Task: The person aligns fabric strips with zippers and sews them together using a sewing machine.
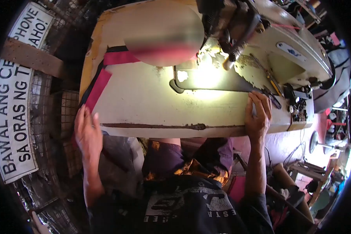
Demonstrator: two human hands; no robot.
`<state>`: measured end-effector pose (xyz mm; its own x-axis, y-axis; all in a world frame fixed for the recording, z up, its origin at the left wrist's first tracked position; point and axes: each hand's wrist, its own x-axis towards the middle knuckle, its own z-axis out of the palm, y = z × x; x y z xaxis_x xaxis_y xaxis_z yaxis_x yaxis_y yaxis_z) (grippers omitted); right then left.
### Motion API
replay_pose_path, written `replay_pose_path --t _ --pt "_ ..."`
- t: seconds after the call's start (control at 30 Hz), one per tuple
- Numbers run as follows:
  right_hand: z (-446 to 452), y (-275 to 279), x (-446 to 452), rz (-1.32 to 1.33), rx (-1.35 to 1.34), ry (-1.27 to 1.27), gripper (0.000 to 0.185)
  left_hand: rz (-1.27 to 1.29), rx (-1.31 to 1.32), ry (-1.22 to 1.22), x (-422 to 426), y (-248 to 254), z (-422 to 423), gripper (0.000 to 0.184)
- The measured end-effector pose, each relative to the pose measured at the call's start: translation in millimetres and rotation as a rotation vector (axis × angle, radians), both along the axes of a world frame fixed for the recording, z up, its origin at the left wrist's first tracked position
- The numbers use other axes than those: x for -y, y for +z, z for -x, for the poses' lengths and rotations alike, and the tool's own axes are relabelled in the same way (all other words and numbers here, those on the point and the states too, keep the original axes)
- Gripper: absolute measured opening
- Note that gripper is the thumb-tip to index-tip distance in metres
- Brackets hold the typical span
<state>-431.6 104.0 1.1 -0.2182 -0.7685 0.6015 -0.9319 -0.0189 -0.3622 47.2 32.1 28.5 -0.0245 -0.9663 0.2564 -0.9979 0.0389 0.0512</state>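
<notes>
My left hand (89,130) is at the left edge of the sewing table (152,109), its fingers and thumb closed about the lower end of a red and black fabric strip (98,89). That strip lies along the left side, and more red material (121,57) runs across toward the machine. My right hand (258,117) rests at the table's front right, thumb and fingers apart and bent, with nothing visible held. Above it is the sewing machine (234,35), its lamp lighting the metal plate (222,80). A round blurred patch hides part of the far left.
Right of the machine plate lie a yellow-handled screwdriver (276,84) and dark-handled scissors (273,99). Small parts (299,109) crowd the table's right corner. A lettered sign (13,121) hangs on wire mesh at left. A fan (314,141) stands at far right.
</notes>
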Motion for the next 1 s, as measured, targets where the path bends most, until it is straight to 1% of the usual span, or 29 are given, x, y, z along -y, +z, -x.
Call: replay_pose_path --t 0.07,0.1,0.17,0.2,0.27,0.33,0.37,0.47,0.53,0.57,0.6,0.67,0.73,0.8,0.87,0.93,1.0 --pt "1 0 0 0.007 -0.022 0.002 0.020 -0.005 -0.157 -0.060 -21 1 -28 0.035" --pt "0 0 1 0.012 -0.031 0.004 0.020 0.027 -0.246 -0.139 -23 3 -27 0.030" --pt "0 1 1 0.025 -0.042 0.016 0.021 0.033 -0.110 -0.383 -26 6 -17 0.031" --pt "0 1 0 0.029 -0.041 0.016 0.021 0.037 -0.041 -0.503 -26 8 -4 0.031" --pt "3 -3 0 0.041 -0.043 0.019 0.022 -0.006 -0.210 -0.626 -20 5 42 0.036" --pt "-4 -8 -1 0.058 0.015 0.071 0.023 0.001 -0.244 -0.710 -5 -1 82 0.041" --pt "-11 -8 0 0.067 0.043 0.097 0.024 0.017 -0.246 -0.734 5 -6 99 0.042" --pt "-50 14 9 0.046 -0.020 0.329 0.032 0.065 -0.213 -0.761 24 -10 129 0.044" --pt "-72 27 20 0.009 -0.056 0.379 0.043 0.090 -0.205 -0.767 30 -16 133 0.045" --pt "-78 29 27 -0.053 -0.095 0.412 0.054 0.065 -0.239 -0.769 31 -16 131 0.042" --pt "-84 25 34 -0.172 -0.128 0.419 0.062 0.081 -0.268 -0.778 32 -16 132 0.042" --pt "-88 9 37 -0.303 -0.236 0.408 0.066 0.092 -0.307 -0.746 27 -18 133 0.043" --pt "-84 6 38 -0.365 -0.232 0.436 0.067 0.223 -0.372 -0.693 14 -18 133 0.044" --pt "-84 -1 37 -0.378 -0.303 0.382 0.070 0.279 -0.536 -0.812 -20 -33 126 0.045" --pt "-88 8 39 -0.416 -0.241 0.428 0.071 0.227 -0.477 -0.971 -72 -59 110 0.045" --pt "-89 9 40 -0.394 -0.309 0.435 0.068 0.112 -0.523 -0.981 -115 -90 85 0.040" --pt "-87 8 41 -0.404 -0.300 0.430 0.063 -0.305 -0.502 -0.739 -135 -133 44 0.035"
